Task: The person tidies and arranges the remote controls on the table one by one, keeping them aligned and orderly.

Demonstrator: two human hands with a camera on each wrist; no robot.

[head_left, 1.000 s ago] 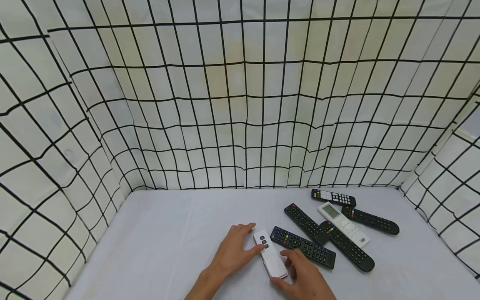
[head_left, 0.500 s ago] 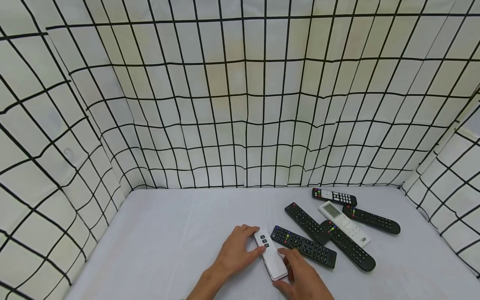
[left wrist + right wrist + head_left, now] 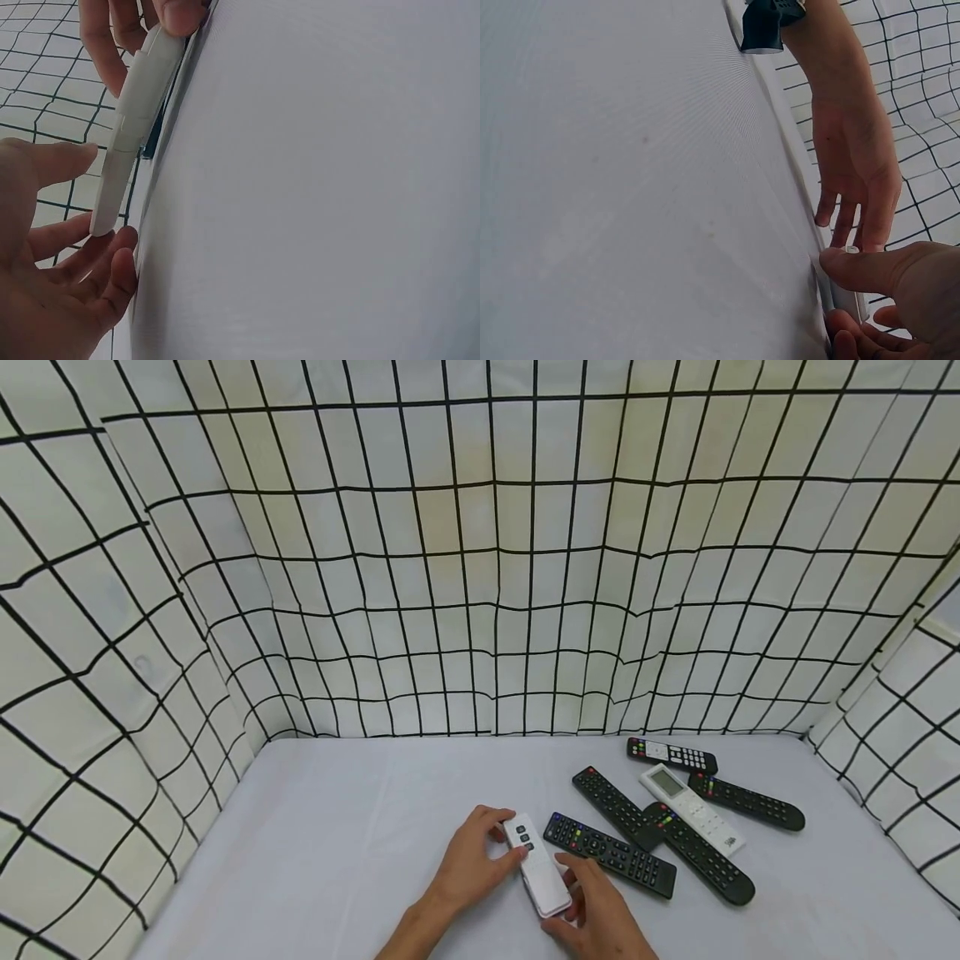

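A white remote control (image 3: 543,878) with a few grey buttons slants between both hands. My right hand (image 3: 600,910) grips its near end, thumb at the bottom corner and fingers along the right side. At the far end is my left hand (image 3: 468,864), its index fingertip touching the top left corner. The left wrist view shows the remote edge-on (image 3: 131,124), its far end raised a little. There the left thumb (image 3: 67,161) hovers just off the button face, and the other left fingers lie loosely below the tip. From the right wrist, the remote is mostly hidden behind my right hand (image 3: 930,289).
Right of the hands, a black remote (image 3: 611,856) lies closest. Several more black remotes and a white remote with a screen (image 3: 690,810) overlap beyond it. The white-covered table (image 3: 337,835) is bordered by white walls with a black grid (image 3: 517,610).
My left index finger has come in from beside the remote to its top corner. My right fingers have moved in closer on the near end. The other remotes lie as before.
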